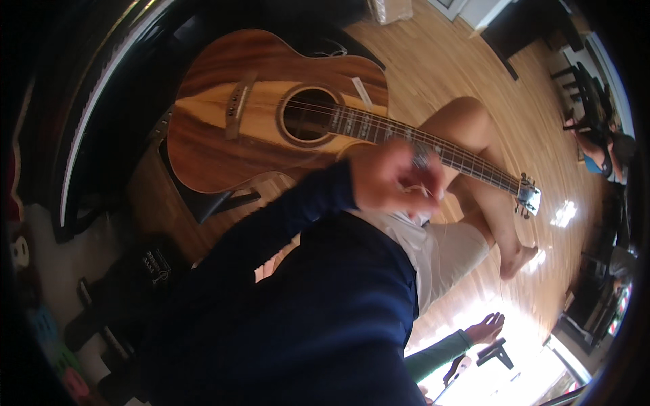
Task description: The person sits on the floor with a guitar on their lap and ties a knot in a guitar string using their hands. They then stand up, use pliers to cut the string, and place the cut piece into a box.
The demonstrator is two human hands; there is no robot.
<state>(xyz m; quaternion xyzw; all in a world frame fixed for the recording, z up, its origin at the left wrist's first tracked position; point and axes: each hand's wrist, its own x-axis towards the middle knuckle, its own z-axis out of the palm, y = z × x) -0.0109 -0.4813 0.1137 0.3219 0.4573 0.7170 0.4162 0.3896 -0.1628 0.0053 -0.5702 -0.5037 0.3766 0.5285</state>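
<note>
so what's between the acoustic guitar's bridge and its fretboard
In the head view, a stretch of pale soundboard and the round sound hole lie between bridge and fretboard, with the strings running over both.

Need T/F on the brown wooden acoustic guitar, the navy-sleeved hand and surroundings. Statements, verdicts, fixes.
1. The brown wooden acoustic guitar has a round sound hole. True.
2. Its long fretted neck points toward picture-left. False: it points picture-right.
3. The navy-sleeved hand is sharply focused. False: it is blurred.
4. A short white strip shows on the guitar's top. True.
5. The floor is grey carpet. False: it is light-brown wood.
</note>
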